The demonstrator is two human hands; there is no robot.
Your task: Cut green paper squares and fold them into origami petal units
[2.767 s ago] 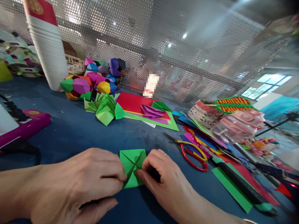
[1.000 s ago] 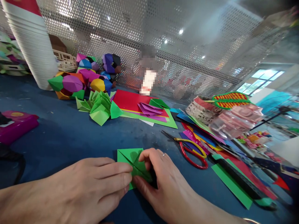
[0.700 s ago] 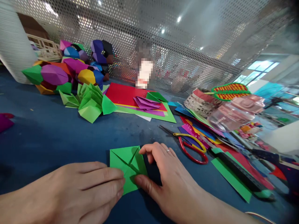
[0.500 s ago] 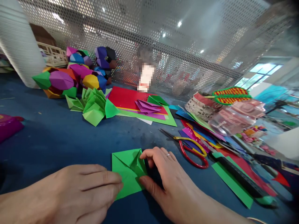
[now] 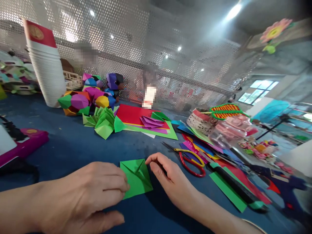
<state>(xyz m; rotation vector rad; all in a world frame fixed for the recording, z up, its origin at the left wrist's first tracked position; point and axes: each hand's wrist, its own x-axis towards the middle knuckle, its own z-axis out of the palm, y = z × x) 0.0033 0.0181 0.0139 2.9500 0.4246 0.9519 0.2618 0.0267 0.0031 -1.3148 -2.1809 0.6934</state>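
Behind the work area stands a white perforated metal screen (image 5: 170, 65), and in front of it lies the wide blue counter (image 5: 60, 146). At the far left of the counter rises a tall stack of white paper cups with a red band on top (image 5: 46, 71). Next to it sits a group of colourful folded paper balls in purple, yellow, green and orange (image 5: 85, 97). Flat sheets of red and green paper (image 5: 136, 118) lie in the middle, with some purple folded pieces on them. Just beside the sheets, on their left, is a bunch of light green folded paper pieces (image 5: 104, 122). At the left edge lies a magenta box (image 5: 24, 144).

On the right side many coloured paper sheets (image 5: 207, 149) are spread in disorder, and scissors with red and yellow handles (image 5: 187, 159) lie near them. A long green paper strip (image 5: 227, 191) lies further right.

Near the bottom centre, flat on the counter, is a small green square of folded paper (image 5: 136, 177). The left hand (image 5: 95, 191) rests palm down, its fingertips pressed on the left edge of this paper. The right hand (image 5: 170, 180) is just beside the paper's right edge, loosely curved and holding nothing; its index finger reaches toward the upper corner, but I cannot tell if it touches.
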